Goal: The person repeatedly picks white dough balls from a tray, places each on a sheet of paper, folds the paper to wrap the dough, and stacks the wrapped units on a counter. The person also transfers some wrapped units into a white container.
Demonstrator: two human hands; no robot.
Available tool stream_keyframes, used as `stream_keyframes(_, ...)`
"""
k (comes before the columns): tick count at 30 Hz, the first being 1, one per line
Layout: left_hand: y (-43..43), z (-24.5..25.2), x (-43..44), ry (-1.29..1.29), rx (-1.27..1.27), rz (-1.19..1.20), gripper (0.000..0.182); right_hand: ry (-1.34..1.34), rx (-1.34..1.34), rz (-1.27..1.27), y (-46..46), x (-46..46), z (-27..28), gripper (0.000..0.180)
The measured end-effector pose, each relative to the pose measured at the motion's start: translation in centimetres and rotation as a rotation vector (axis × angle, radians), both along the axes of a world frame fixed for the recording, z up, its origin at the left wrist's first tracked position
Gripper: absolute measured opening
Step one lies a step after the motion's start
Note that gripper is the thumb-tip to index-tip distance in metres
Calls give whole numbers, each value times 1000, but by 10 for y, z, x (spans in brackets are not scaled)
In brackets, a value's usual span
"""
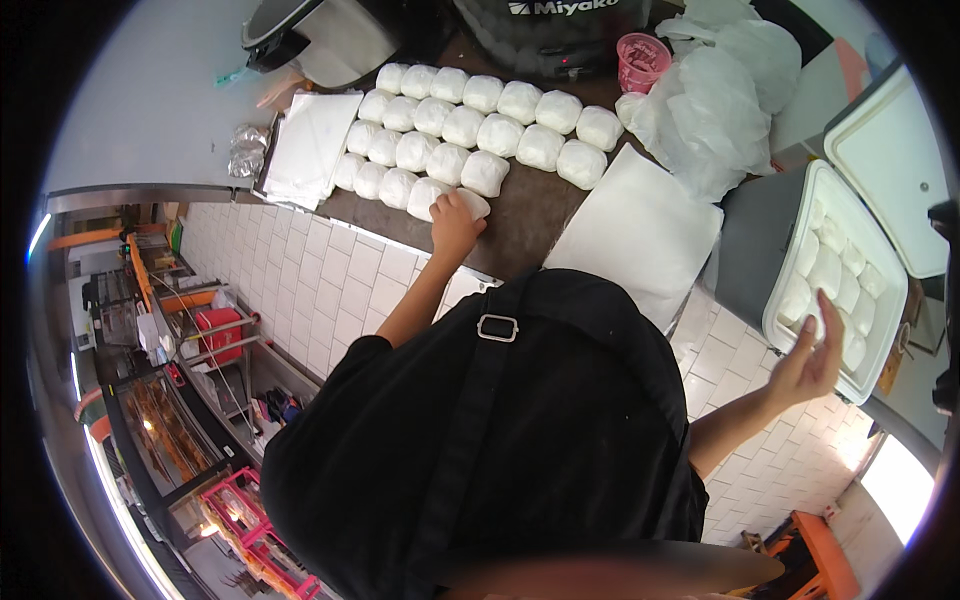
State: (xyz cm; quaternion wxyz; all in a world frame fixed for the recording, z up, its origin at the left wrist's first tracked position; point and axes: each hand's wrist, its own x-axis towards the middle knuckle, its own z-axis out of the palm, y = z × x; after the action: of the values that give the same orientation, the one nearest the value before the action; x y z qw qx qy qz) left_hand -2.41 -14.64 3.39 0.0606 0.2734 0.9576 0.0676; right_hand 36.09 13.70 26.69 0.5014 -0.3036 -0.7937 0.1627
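Note:
My left hand (454, 225) grips a white paper-wrapped bundle (475, 202) at the right end of the nearest row. Several rows of like wrapped bundles (461, 126) sit close together on the dark tabletop (525, 217). Over at the right, my right hand (814, 360) reaches to the front side of a grey-and-white cooler box (757, 247). Its thumb and fingers are apart, with nothing seen between them. More white bundles (825, 270) lie packed inside the box. The box's white lid (892, 172) is swung back.
White paper sheets (637, 225) lie right of the bundles, another paper stack (311, 150) on the left. Behind stand a black Miyako rice cooker (555, 45), a second cooker (337, 45) and a pink cup (643, 64). Plastic bags (712, 105) are heaped near the box.

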Motion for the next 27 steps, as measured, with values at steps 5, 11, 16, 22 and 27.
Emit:
stream_keyframes(5, -12, 43, -14, -1395, 1021, 330, 79, 115, -162, 149, -29, -13, -22, 18)
stream_keyframes(11, 32, 94, 17, -2302, 1637, -193, 106, 1, -330, 354, -52, -46, -29, 13)
stream_keyframes(16, 75, 134, 40, -2290, 1382, -364, 110, -50, -271, 542, -58, -77, -15, 19)
stream_keyframes(22, 92, 188, 79, -1861, 1168, -343, 97, 90, -176, 620, -64, -104, 4, 26)
stream_keyframes(27, 111, 209, 92, -1834, 1164, -421, 96, 170, -327, 588, -70, -111, 15, 33)
